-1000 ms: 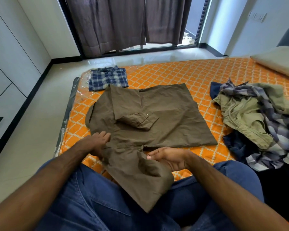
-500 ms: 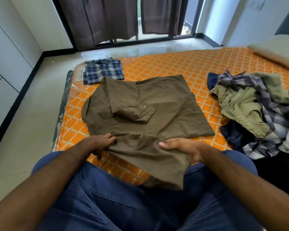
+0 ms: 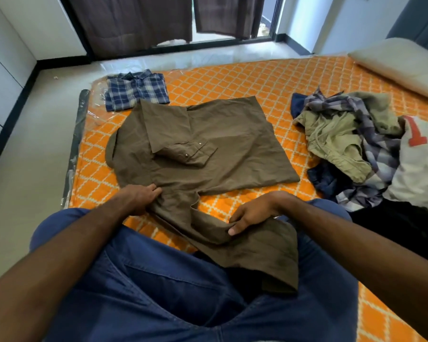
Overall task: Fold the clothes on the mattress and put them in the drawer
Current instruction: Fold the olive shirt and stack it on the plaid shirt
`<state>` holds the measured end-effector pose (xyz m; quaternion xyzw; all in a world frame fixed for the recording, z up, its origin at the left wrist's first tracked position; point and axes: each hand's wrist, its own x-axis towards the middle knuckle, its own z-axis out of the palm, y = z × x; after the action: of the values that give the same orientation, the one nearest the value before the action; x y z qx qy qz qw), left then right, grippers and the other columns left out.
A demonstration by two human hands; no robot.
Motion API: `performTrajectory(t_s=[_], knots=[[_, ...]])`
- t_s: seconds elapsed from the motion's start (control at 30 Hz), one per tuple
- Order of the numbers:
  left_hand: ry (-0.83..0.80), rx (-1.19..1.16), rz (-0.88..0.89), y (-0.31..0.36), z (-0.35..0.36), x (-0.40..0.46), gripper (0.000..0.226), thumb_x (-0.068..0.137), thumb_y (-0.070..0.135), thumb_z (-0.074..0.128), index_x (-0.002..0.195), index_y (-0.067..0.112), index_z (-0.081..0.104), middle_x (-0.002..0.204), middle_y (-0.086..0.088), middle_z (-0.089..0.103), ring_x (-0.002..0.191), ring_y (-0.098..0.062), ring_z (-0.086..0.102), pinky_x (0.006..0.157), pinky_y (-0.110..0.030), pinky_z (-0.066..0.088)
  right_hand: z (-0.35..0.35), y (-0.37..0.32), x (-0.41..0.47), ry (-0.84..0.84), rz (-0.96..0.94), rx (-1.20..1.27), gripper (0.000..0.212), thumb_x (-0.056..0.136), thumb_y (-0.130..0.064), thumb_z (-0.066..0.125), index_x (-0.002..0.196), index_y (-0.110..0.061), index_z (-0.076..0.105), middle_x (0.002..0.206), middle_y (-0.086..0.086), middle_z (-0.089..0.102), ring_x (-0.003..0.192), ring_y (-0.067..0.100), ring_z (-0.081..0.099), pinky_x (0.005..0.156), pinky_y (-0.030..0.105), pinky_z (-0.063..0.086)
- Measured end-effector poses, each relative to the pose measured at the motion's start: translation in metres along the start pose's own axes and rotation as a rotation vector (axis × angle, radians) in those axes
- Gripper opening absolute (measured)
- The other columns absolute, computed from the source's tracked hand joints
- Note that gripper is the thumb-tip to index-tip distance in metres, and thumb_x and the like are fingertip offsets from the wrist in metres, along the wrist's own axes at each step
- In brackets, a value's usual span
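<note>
Both hands work the olive-brown cotton shirt (image 3: 208, 144) spread on the orange quilted mattress (image 3: 232, 77), the left hand (image 3: 140, 196) gripping its shoulder, the right hand (image 3: 251, 213) pinching the near sleeve, which should fold straight across the back, smoothed flat.
</note>
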<state>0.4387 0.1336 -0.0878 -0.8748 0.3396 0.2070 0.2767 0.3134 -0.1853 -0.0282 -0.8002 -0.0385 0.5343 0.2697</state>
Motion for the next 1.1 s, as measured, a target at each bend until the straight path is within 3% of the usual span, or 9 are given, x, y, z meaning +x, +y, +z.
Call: performTrajectory(t_s=[0.1,0.17,0.27,0.4,0.57,0.73,0.87,1.0,1.1], knots=[[0.027,0.030,0.002,0.002,-0.003,0.000,0.071,0.096,0.018,0.059,0.154,0.014,0.019,0.146,-0.007,0.037,0.111,-0.025,0.061,0.081,-0.037,0.053,-0.022,0.012,0.004,0.157,0.085,0.050,0.053,0.098,-0.064,0.049,0.108,-0.016,0.070,0.091,0.005,0.071,0.070,0.017,0.071,0.057,0.029,0.058],[0.033,0.034,0.001,0.003,-0.006,0.002,0.067,0.094,0.014,0.061,0.150,0.013,0.025,0.142,-0.008,0.040,0.106,-0.025,0.062,0.080,-0.038,0.055,-0.041,0.030,0.015,0.382,0.055,0.076,0.045,0.103,-0.053,0.050,0.114,-0.012,0.065,0.094,0.013,0.071,0.071,0.025,0.073,0.054,0.035,0.060],[-0.025,-0.089,0.020,-0.005,-0.009,0.009,0.072,0.090,0.019,0.068,0.150,0.011,0.028,0.146,-0.009,0.037,0.114,-0.027,0.060,0.079,-0.031,0.048,-0.065,0.057,0.036,0.663,0.030,-0.060,0.023,0.100,-0.023,0.060,0.120,-0.012,0.060,0.112,0.016,0.065,0.089,0.030,0.071,0.070,0.045,0.063],[-0.172,-0.411,0.023,-0.030,-0.039,0.030,0.048,0.091,0.014,0.063,0.136,0.011,0.050,0.137,-0.009,0.054,0.120,-0.027,0.056,0.092,-0.030,0.046,-0.084,0.071,0.063,0.720,-0.002,-0.421,0.032,0.093,-0.027,0.065,0.124,-0.022,0.061,0.126,0.009,0.051,0.119,0.030,0.048,0.098,0.038,0.044],[0.153,-0.513,-0.107,-0.046,-0.055,0.066,0.024,0.088,0.032,0.059,0.108,0.024,0.049,0.122,-0.009,0.056,0.106,-0.027,0.057,0.088,-0.043,0.050,-0.113,0.035,0.109,0.805,-0.206,-0.147,0.042,0.088,-0.011,0.071,0.128,-0.008,0.059,0.125,0.017,0.053,0.116,0.032,0.057,0.098,0.025,0.043],[0.113,-0.312,-0.180,-0.035,-0.029,0.094,0.096,0.078,0.041,0.080,0.153,0.019,0.025,0.153,-0.007,0.029,0.138,-0.031,0.036,0.102,-0.047,0.042,-0.145,-0.024,0.161,0.759,-0.275,-0.044,0.098,0.083,-0.043,0.081,0.160,-0.034,0.021,0.150,0.016,0.036,0.139,0.033,0.042,0.116,0.040,0.037],[0.045,-0.256,-0.118,-0.050,-0.026,0.117,0.118,0.071,0.049,0.084,0.159,0.016,0.013,0.160,-0.012,0.021,0.147,-0.033,0.021,0.114,-0.051,0.031,-0.168,-0.059,0.193,0.701,-0.181,-0.508,0.100,0.085,-0.063,0.068,0.158,-0.048,0.000,0.147,0.016,0.037,0.126,0.041,0.053,0.097,0.051,0.050],[-0.011,-0.200,-0.030,-0.063,-0.022,0.140,0.133,0.064,0.060,0.083,0.161,0.016,0.002,0.166,-0.013,0.005,0.153,-0.038,0.001,0.117,-0.070,0.002,-0.203,-0.082,0.203,0.710,-0.186,-0.645,0.052,0.090,-0.030,0.064,0.139,-0.025,0.048,0.129,0.012,0.060,0.111,0.035,0.064,0.084,0.041,0.053],[0.006,-0.291,0.001,-0.071,-0.012,0.148,0.150,0.054,0.064,0.088,0.160,0.020,-0.010,0.167,-0.010,-0.005,0.153,-0.039,-0.005,0.115,-0.071,0.000,-0.253,-0.104,0.196,0.410,-0.217,-0.446,0.031,0.091,-0.009,0.065,0.122,-0.008,0.066,0.108,0.015,0.071,0.085,0.029,0.068,0.063,0.026,0.056]])
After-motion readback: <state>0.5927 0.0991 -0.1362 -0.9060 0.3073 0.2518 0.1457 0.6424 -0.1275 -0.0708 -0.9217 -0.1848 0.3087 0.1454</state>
